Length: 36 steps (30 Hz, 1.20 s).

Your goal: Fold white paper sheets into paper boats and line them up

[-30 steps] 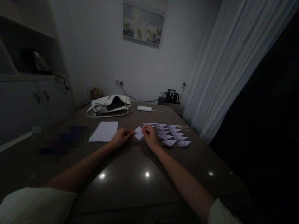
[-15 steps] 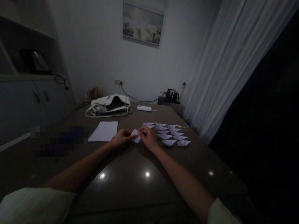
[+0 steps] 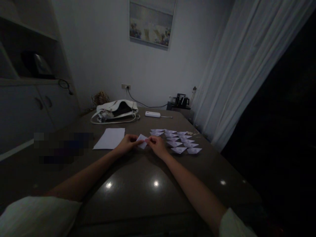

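Observation:
A small piece of folded white paper [image 3: 142,137], diamond-like in outline, is pinched between both hands above the dark table [image 3: 133,197]. My left hand [image 3: 127,144] grips its left side, thumb on the near face. On the other side, my right hand [image 3: 157,144] holds the paper's right edge with thumb and fingertips. Several folded paper boats [image 3: 179,150] stand in rows just right of my right hand. To the left of my left hand lies a stack of white paper sheets [image 3: 110,138].
A white handbag [image 3: 116,110] rests at the table's back left. Right of it lies a white power bank [image 3: 152,114] with a short cable. A black kettle [image 3: 182,101] stands beyond the table's far right corner; a white curtain [image 3: 222,75] hangs along the right.
The folded paper has shifted slightly left and turned in my fingers. My right hand's fingers have moved lower along its edge. Both hands keep their pinch.

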### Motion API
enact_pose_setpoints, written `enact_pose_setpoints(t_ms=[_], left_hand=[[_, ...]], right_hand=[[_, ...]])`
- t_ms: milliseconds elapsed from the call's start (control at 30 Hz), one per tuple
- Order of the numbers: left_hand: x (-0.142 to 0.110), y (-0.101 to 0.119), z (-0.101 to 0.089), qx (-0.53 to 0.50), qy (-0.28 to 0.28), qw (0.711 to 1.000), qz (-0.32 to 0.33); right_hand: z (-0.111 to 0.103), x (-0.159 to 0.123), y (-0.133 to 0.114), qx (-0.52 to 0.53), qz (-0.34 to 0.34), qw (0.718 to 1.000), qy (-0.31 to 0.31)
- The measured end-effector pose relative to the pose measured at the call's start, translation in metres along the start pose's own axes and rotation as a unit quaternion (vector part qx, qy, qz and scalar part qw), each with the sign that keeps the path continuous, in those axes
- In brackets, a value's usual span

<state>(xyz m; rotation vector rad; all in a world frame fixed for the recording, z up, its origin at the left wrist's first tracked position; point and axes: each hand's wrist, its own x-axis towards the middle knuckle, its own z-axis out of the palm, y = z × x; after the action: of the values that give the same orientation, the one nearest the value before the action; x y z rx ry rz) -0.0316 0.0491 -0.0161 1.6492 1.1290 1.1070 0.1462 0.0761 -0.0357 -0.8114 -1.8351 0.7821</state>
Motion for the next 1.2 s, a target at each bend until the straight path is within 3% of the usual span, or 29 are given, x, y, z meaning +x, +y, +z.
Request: enact_pose_setpoints(t_ms=[267,433,633,833,1200], left_hand=[[0.001,-0.003,0.000,0.026,-0.009,0.999,0.028],[0.001,-0.001,-0.003,0.056,0.032,0.997,0.042],[0.001,-0.002,-0.005,0.066,0.040,0.997,0.030],[-0.002,0.007,-0.003,0.035,0.044,0.998,0.016],[-0.002,0.006,-0.002,-0.006,0.041,0.999,-0.022]], right_hand=[[-0.001,0.002,0.001,0.072,0.044,0.996,-0.029],[0.001,0.002,0.003,0.117,0.091,0.989,-0.029],[0.000,0.002,0.004,0.093,0.062,0.994,0.002],[0.003,0.002,0.003,0.102,0.081,0.991,0.026],[-0.001,-0.002,-0.007,0.004,0.000,1.000,0.023]])
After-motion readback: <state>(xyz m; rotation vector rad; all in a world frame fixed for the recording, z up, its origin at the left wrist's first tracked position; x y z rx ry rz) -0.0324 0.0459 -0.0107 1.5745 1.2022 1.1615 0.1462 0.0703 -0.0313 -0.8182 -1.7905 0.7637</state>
